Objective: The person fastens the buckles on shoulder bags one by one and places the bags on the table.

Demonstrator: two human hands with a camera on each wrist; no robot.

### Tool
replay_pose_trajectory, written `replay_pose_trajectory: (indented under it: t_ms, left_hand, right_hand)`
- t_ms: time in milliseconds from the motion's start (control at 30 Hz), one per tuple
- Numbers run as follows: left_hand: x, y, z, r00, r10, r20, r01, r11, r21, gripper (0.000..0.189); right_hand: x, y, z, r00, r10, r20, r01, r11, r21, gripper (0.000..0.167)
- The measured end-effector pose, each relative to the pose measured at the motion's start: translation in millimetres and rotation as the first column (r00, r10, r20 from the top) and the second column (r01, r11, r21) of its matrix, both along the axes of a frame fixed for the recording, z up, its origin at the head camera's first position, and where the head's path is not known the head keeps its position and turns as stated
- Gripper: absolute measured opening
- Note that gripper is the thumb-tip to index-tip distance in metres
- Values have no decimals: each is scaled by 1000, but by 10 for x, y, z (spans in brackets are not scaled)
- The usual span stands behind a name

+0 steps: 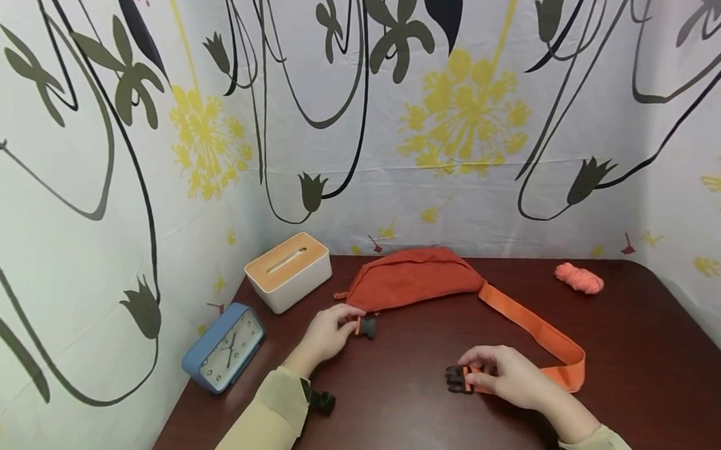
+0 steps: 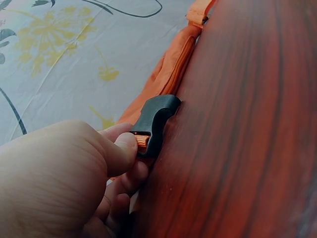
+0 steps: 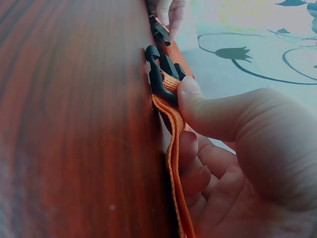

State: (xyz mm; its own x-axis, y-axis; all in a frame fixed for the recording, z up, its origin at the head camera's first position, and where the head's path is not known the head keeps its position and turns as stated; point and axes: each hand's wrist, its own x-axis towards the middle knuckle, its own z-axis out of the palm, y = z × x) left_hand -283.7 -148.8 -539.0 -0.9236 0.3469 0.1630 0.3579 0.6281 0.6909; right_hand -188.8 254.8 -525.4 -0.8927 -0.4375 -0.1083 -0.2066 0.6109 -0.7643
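Orange pouch (image 1: 415,278), interior hidden

Orange strap (image 1: 527,320) partly behind right fingers (image 1: 481,354)

A home-like table nook, though whether it stands in an actual house cannot be told. Creased, flower-printed sheeting (image 1: 362,143) walls in 3 sides of a dark wood-grain table (image 1: 401,413), furnished with a blue clock (image 1: 229,351), a tissue box (image 1: 290,276) and pink yarn (image 1: 579,279).
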Motion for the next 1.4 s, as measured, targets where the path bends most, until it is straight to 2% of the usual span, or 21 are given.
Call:
replay_pose_trajectory:
  t_ms: [300, 567, 800, 967, 1400]
  left_hand:
    - [18, -6, -50, 1000, 3, 12, -3, 1000, 11, 28]
    - [46, -21, -48, 1000, 5, 14, -5, 1000, 15, 28]
    - [56, -39, -77, 999, 20, 28, -21, 1000, 14, 27]
    - [40, -25, -52, 1000, 6, 15, -6, 1000, 13, 27]
    - [14, 0, -2, 1000, -5, 9, 4, 1000, 27, 27]
  right_hand:
    - [9, -19, -22, 1000, -21, 9, 21, 1000, 6, 23]
    - [22, -111, -17, 999, -33, -43, 33, 999, -2, 23]
    - [-35, -228, -51, 997, -44, -68, 44, 999, 1, 23]
    - [-73, -290, -67, 992, -64, -105, 66, 998, 10, 22]
    - [-156, -399, -110, 980, -147, -138, 145, 989, -23, 25]
